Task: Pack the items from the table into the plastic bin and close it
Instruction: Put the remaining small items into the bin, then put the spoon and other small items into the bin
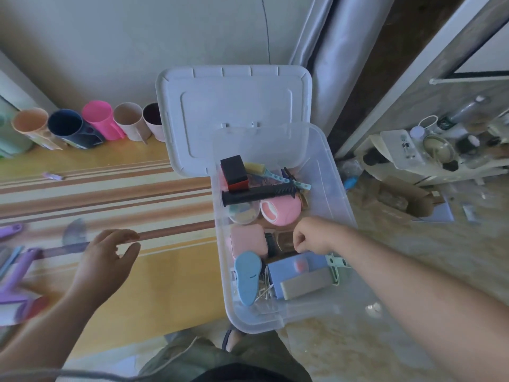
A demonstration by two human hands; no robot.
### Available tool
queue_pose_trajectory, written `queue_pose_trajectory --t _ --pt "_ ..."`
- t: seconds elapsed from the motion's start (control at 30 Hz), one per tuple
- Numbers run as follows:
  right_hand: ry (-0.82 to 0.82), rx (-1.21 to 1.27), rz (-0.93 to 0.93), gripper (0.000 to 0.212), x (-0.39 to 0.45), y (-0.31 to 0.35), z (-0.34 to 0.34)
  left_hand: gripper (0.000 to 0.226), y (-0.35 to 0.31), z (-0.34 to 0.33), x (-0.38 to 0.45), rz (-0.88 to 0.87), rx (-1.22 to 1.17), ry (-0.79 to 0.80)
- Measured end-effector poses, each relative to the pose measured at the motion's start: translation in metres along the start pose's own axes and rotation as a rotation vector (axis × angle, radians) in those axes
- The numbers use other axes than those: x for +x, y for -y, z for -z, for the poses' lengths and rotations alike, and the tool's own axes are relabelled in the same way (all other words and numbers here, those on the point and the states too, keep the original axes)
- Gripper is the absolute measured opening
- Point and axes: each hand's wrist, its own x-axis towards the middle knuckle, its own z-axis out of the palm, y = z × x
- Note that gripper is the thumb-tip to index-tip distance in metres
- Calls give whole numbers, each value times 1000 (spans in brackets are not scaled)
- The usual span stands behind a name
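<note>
At nine o'clock, blurred purple tools (16, 274) and a grey ladle (73, 232) left on the striped table (110, 188); a row of cups (91, 125) along the wall at ten o'clock. Left hand (106, 260) just above the table at eight o'clock, fingers loosely spread and holding nothing, poised near the ladle's handle. At centre, clear plastic bin (325, 166) standing beside the table's edge, already well filled: black block (234, 172), black handle (256, 193), pink round case (281, 210), blue sole-shaped piece (248, 274), blue box (297, 268). Lid (234, 106) propped upright behind the bin at twelve o'clock, not yet closed. Right hand (311, 235) inside the bin at four o'clock, fingers curled down among the contents just above the blue box; whether pinching something, cannot tell. Judged step: settling a piece in the bin while reaching for the next on the table. Best done by laying long tools flat along the bin's length, keeping everything below the rim so the lid seats, and gripping the ladle at mid-handle to stop it swinging. Cups probably last, nested to save room.
</note>
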Motion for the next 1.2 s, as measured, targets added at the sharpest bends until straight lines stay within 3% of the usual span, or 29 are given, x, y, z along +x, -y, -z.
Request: queue_pose_trajectory --t 0.13,0.2,0.33,0.47,0.6,0.7,0.8,0.9,1.07,1.2 --pt "-281 334 50 23 -16 43 21 21 69 18 0 122 122 17" --pt "-370 595 134 18 -26 91 27 21 108 30 1 185 178 31" --pt "-231 853 326 8 -23 201 22 31 184 49 2 274 226 108" --pt "-56 576 380 10 29 299 -28 32 222 59 12 293 275 91" --pt "136 135 354 43 102 361 -95 40 232 73 30 203 324 73" --pt "6 -31 279 66 142 378 -128 60 235 80 57 153 370 179" --pt "-117 -49 254 81 164 385 -147 63 236 78 83 72 428 256" --pt "-167 -134 302 69 175 392 -156 69 232 71 109 44 458 321" --pt "-273 -162 368 10 172 388 -161 53 219 56 144 197 331 332" --pt "-333 -303 353 10 168 383 -173 53 213 51 157 265 349 356"
